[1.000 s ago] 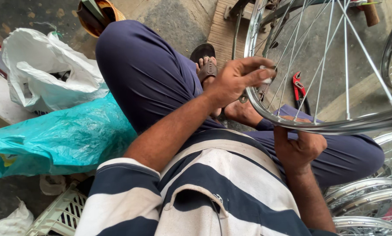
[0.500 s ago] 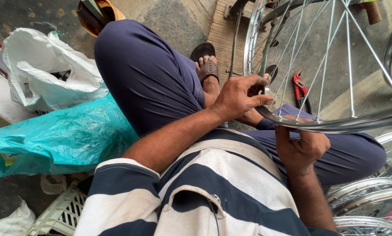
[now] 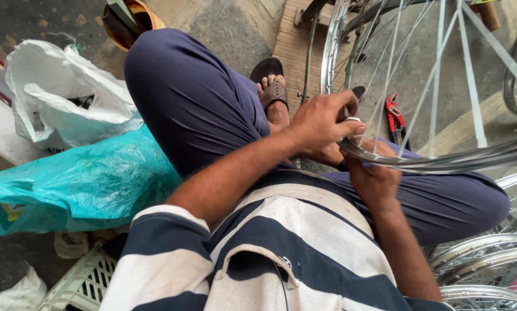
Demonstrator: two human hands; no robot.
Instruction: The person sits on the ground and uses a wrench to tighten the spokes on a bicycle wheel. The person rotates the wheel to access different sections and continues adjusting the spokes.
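The right hand (image 3: 375,179) cups the underside of the spoked wheel rim (image 3: 443,161), fingers curled up against the metal above the lap. Just beyond, the left hand (image 3: 322,122) closes on the rim's upper edge, fingertips pinched around a small silver piece (image 3: 352,120). Farther off, red-handled pliers (image 3: 392,112) lie on the ground.

silver wheel rim (image 3: 443,162), teal bag (image 3: 80,187)

Both hands, left hand (image 3: 322,122) above and right hand (image 3: 375,179) below, grip the spoked wheel rim (image 3: 443,162) over crossed legs.
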